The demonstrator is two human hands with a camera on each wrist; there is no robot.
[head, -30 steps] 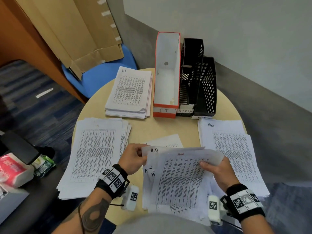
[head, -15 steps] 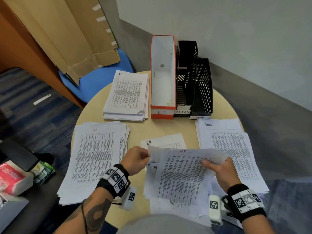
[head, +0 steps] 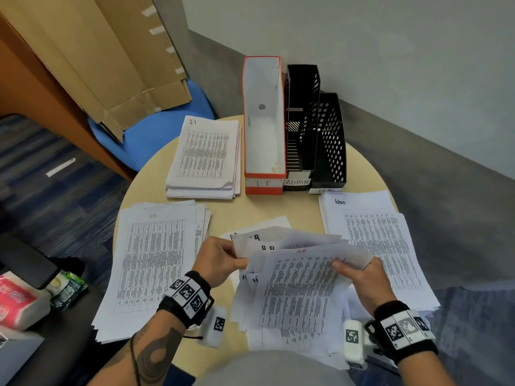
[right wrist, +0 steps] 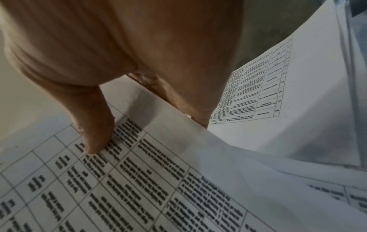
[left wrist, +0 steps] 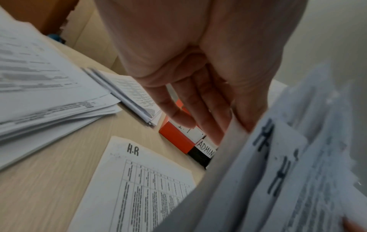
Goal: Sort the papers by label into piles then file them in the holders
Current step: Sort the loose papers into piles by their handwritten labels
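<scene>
Low centre of the head view, the fanned HR bundle (head: 295, 280), pinched by left hand (head: 220, 260) and right hand (head: 359, 280), has lifted slightly, probably heading to the HR pile (head: 150, 263) at left.

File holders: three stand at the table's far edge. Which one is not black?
The IT holder, leftmost of the three: orange outside, white inside. The ADMIN holder and the mesh HR holder are black.
</scene>
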